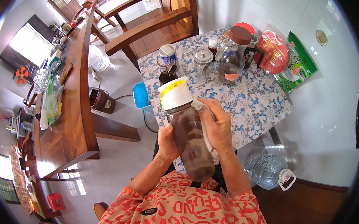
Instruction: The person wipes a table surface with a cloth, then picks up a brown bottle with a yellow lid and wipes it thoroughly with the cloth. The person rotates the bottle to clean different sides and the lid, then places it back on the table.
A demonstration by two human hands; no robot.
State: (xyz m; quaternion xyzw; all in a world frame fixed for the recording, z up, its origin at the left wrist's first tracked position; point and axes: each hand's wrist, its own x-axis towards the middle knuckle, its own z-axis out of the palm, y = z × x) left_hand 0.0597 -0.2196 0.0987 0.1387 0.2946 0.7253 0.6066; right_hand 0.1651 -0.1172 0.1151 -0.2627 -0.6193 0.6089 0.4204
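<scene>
A large dark, see-through water bottle (191,141) with a white and yellow lid (177,95) is tilted in front of me, its base near my shirt. My left hand (168,144) is closed around the bottle's left side, with the thumb showing. With bent fingers, my right hand (218,128) pinches a white cloth or tissue (197,104) against the bottle's right side, just under the lid. Part of the cloth hangs down along the bottle, beneath the palm. Most of my left fingers are hidden behind the bottle.
On the flower-patterned table (249,103) stand a glass pitcher (232,60), a glass jar (203,60), a blue-and-white can (167,53) and a green packet (299,63). A wooden chair (151,27) is behind. A big plastic jug (265,170) lies at right; a blue bin (141,94) stands left.
</scene>
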